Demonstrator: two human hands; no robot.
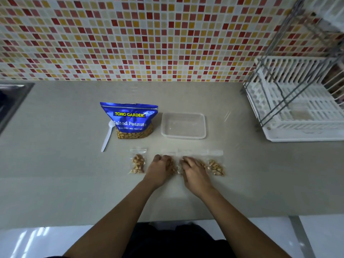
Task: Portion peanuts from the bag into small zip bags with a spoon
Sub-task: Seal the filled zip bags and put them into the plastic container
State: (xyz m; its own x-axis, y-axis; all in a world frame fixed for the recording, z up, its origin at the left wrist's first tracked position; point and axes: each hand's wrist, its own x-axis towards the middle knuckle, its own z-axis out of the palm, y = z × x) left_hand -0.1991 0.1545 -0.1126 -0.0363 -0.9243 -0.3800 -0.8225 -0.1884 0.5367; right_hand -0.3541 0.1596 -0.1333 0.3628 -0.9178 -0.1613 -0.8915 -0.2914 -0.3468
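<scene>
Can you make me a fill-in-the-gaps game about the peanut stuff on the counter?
1. The big peanut bag is coloured ____.
2. The white spoon lies to the ____ of that bag.
3. The small zip bags hold ____.
4. The clear tub stands to the ____ of the big bag.
Missing words: blue; left; peanuts; right.

Peanut bag, spoon and small filled zip bags around the two hands.
The blue peanut bag (130, 118) stands upright beyond the left hand (160, 170), nuts showing through its clear base. The white spoon (107, 136) lies flat just left of it. The left zip bag (138, 162) lies left of that hand. The right zip bag (216, 167) lies just right of the right hand (193, 174). The middle zip bags (176, 167) lie under both hands' curled fingers.
</scene>
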